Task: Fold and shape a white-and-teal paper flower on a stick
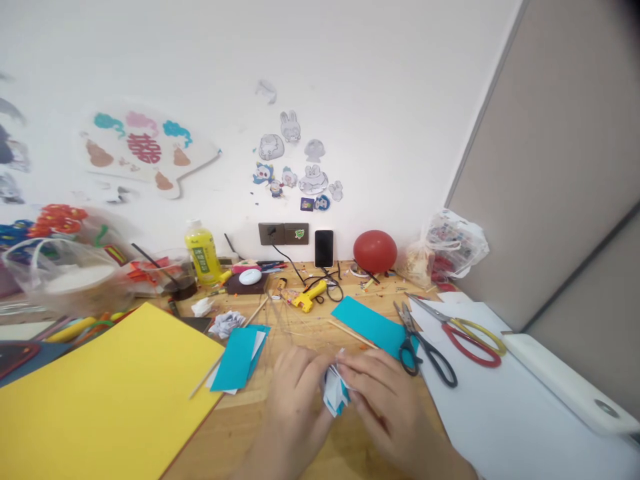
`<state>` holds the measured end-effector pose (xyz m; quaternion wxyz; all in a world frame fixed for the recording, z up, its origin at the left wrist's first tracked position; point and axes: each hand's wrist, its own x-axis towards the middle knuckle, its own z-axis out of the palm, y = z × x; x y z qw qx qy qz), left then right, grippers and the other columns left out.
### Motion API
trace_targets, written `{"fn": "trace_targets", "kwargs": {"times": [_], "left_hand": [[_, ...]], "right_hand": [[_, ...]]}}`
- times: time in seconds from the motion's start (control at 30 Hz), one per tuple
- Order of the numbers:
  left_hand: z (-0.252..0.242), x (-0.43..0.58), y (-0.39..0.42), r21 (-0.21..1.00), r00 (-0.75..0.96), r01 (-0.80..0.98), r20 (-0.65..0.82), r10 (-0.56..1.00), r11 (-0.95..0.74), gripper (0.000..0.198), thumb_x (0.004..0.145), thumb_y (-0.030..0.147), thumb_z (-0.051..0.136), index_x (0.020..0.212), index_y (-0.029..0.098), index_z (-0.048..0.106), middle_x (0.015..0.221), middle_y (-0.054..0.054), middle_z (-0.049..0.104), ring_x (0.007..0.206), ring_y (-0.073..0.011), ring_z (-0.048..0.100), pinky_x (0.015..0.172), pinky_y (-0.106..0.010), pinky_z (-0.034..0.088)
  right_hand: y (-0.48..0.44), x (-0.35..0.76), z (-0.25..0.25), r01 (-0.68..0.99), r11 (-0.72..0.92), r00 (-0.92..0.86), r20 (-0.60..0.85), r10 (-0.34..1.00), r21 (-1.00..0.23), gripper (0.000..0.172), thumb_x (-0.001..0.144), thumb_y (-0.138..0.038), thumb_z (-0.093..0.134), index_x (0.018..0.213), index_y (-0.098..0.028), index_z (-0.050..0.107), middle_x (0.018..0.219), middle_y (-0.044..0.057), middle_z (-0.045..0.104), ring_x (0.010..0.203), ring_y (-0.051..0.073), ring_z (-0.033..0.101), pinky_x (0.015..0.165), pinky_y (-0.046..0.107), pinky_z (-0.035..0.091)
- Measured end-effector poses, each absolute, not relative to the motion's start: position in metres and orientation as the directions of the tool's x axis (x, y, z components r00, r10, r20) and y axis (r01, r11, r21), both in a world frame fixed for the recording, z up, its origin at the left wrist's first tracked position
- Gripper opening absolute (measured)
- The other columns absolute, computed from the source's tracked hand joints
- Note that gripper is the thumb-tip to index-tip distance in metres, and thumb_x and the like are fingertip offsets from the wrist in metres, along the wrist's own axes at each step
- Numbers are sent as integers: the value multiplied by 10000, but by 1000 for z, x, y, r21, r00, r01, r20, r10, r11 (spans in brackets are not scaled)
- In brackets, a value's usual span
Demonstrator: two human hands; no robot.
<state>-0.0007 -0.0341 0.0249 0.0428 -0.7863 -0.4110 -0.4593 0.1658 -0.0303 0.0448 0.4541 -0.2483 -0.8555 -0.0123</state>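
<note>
Both my hands meet low at the centre of the wooden desk [295, 330]. My left hand [295, 393] and my right hand [380, 393] pinch a small folded piece of blue and white paper [335, 393] between their fingertips. The fingers of both hands are closed on it. Just left of my hands lies a stack of blue and white paper pieces [240, 357]. A blue paper strip [370, 323] lies just beyond my right hand, with a thin wooden stick [350, 333] across it.
A large yellow sheet [105, 393] covers the left. Black scissors [425, 347] and red-and-yellow scissors [465, 330] lie on white paper [500, 407] at right. Yellow glue gun [310, 297], bottle [201, 253], phone [324, 248], red ball [375, 251] and plastic bags stand along the wall.
</note>
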Motion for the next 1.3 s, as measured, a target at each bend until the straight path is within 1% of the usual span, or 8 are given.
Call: {"fn": "trace_targets", "kwargs": {"times": [0.3, 0.4, 0.47, 0.63, 0.87, 1.03, 1.17, 1.3], "left_hand": [[25, 0, -38, 336, 202, 600, 815, 544, -726, 250, 741, 78, 513, 950, 212, 481, 814, -44, 561, 754, -196, 512, 669, -340, 425], [28, 0, -40, 355, 188, 548, 830, 525, -758, 292, 717, 76, 527, 969, 213, 468, 833, -47, 563, 773, -202, 524, 690, -352, 439], [30, 0, -40, 369, 182, 530, 830, 527, -764, 309, 703, 76, 538, 969, 217, 466, 833, -45, 565, 779, -204, 532, 693, -354, 447], [30, -2, -41, 373, 198, 509, 826, 528, -776, 340, 689, 76, 556, 978, 232, 467, 837, -43, 576, 779, -214, 543, 700, -371, 448], [30, -1, -42, 367, 185, 479, 846, 501, -797, 361, 679, 58, 552, 978, 235, 453, 837, -37, 584, 776, -208, 546, 736, -378, 430], [37, 5, -43, 455, 272, 468, 742, 613, -758, 219, 744, 97, 503, 911, 227, 449, 773, -25, 556, 720, -185, 524, 649, -319, 417], [34, 6, -43, 422, 348, 524, 686, 639, -740, 206, 760, 121, 510, 937, 218, 470, 780, -25, 550, 719, -179, 507, 646, -309, 393], [36, 6, -42, 417, 342, 587, 649, 679, -694, 162, 773, 132, 499, 916, 208, 490, 755, -19, 539, 707, -176, 500, 646, -305, 384]], "right_hand": [[-42, 162, 37, 553, 831, -455, 856, 247, 54, 349, 787, -74, 459, 1122, -80, 556, 1017, 160, 666, 924, 233, 610, 784, 365, 485], [-44, 165, 45, 452, 888, -422, 856, 298, -86, 347, 826, -130, 418, 1156, -124, 526, 1032, 126, 662, 935, 213, 610, 801, 362, 475], [-42, 168, 51, 440, 868, -401, 815, 419, -230, 341, 858, -187, 394, 1173, -136, 516, 1018, 111, 662, 940, 213, 604, 791, 367, 477], [-38, 173, 59, 356, 907, -430, 822, 374, -226, 281, 871, -178, 400, 1096, -169, 569, 1035, 92, 651, 951, 203, 589, 825, 375, 444], [-40, 167, 60, 232, 879, -367, 799, 476, -417, 225, 901, -235, 392, 1020, -225, 583, 959, 70, 655, 868, 192, 603, 754, 364, 467], [-36, 170, 57, 264, 835, -326, 770, 548, -482, 159, 857, -246, 468, 962, -228, 586, 948, 68, 652, 873, 209, 592, 785, 387, 441], [-29, 175, 54, 243, 822, -435, 700, 566, -515, 200, 844, -274, 495, 1014, -221, 585, 897, 52, 651, 830, 194, 586, 770, 366, 450], [-22, 177, 54, 259, 755, -420, 634, 649, -602, 155, 864, -251, 486, 876, -208, 634, 801, 36, 654, 765, 168, 591, 709, 311, 465]]}}
